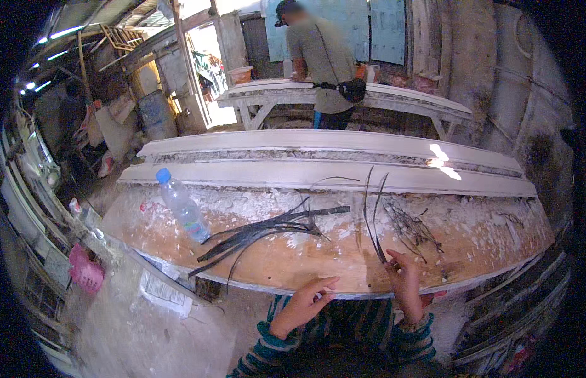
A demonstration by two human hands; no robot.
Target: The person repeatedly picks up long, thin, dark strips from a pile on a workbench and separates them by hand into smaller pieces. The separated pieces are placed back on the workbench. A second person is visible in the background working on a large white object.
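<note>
My left hand point(303, 303) is at the near edge of the wooden tabletop point(299, 261), fingers stretched to the right and apart, with nothing visible in them. To its right, my right hand point(405, 283) pinches the lower end of thin black strips point(376, 230), whose far ends reach toward the white mouldings. A bundle of flat black strips point(267, 230) lies left of centre, some ends hanging over the near edge. A tangle of finer dark strands point(411, 230) rests beyond my right hand. At the left, a clear plastic bottle point(182, 205) with a blue cap is on the tabletop.
Two long white mouldings point(318, 173) lie across the far side of the dusty tabletop. Beyond them a person point(324, 57) leans over another white bench point(261, 94). A pink plastic basket point(86, 269) and a pale sack point(165, 293) are on the floor at left.
</note>
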